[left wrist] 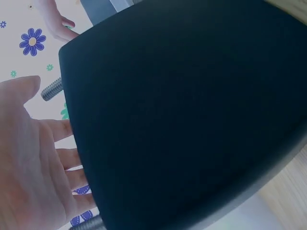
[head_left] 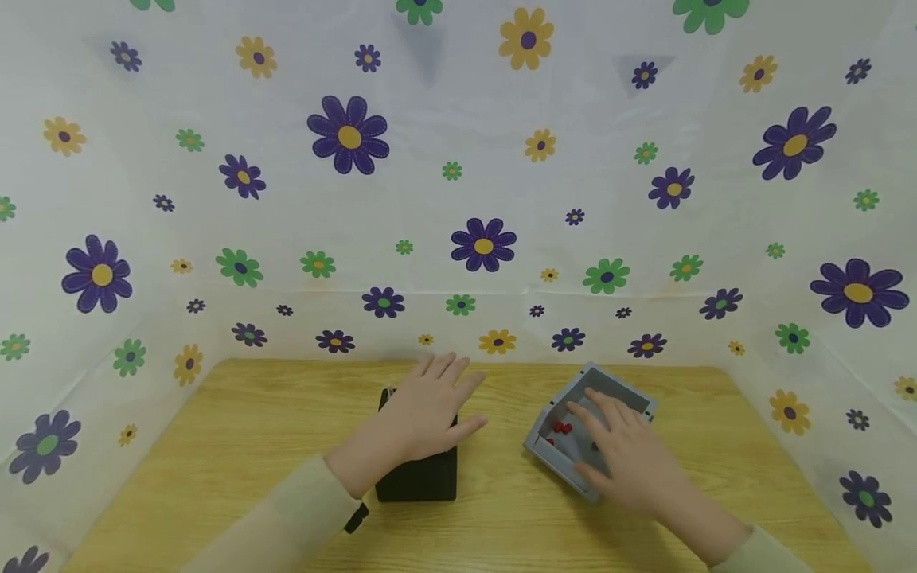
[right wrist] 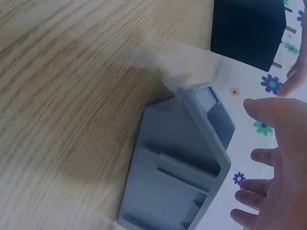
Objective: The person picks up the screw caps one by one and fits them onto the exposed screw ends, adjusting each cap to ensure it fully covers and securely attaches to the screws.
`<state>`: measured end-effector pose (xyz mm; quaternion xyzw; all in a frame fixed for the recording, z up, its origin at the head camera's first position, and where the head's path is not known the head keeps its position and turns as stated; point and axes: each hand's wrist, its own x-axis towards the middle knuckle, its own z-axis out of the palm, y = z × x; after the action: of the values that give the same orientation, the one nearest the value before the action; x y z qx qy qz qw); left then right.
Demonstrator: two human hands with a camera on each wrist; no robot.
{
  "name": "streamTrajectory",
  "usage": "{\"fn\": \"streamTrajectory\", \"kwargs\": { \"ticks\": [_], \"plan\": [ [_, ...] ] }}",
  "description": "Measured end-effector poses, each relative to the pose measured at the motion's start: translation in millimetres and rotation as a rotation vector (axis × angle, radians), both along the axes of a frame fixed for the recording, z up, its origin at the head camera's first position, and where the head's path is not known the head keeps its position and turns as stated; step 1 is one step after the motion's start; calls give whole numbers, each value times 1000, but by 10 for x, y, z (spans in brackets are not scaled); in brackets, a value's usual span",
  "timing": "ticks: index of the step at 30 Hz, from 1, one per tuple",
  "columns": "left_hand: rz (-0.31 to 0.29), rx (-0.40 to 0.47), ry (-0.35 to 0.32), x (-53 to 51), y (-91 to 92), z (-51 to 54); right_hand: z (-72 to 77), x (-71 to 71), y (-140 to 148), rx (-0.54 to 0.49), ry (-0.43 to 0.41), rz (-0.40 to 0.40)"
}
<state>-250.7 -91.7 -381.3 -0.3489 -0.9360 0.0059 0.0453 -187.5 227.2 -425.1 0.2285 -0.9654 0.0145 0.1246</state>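
Spread left fingers (head_left: pixel 466 388) hover over a black block (head_left: pixel 423 481), relaxed right fingers (head_left: pixel 605 406) apparently above a bin (head_left: pixel 555 463).

The box (left wrist: pixel 182 105) has a smooth, matt black surface that looks like plastic or painted metal; which one cannot be told. The screws (left wrist: pixel 52 89) standing out from it are grey metal, rough with thread and faintly shiny. The bin (right wrist: pixel 175 153) looks like moulded grey plastic, smooth and mostly matt. The red pieces (head_left: pixel 562 428) inside are too small to judge. The table (head_left: pixel 286 414) looks like wood, with streaky grain and a soft sheen. The flowered sheet (head_left: pixel 423 203) is thin, smooth and lightly creased; the sleeve (head_left: pixel 315 493) is matt cloth.
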Motion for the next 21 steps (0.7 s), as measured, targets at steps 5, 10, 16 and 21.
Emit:
{"fn": "streamTrajectory", "kwargs": {
  "ticks": [5,10,16,21],
  "plan": [
    [-11,3,1,6,43,-9,4,8,59,-25,15,-5],
    [-18,10,-5,11,98,-30,-7,20,127,-39,32,-10],
    [-21,14,-2,26,167,-40,-30,36,197,-58,11,-28],
    [-34,-6,37,1,231,-100,-21,60,249,-46,4,-55]
  ]
}}
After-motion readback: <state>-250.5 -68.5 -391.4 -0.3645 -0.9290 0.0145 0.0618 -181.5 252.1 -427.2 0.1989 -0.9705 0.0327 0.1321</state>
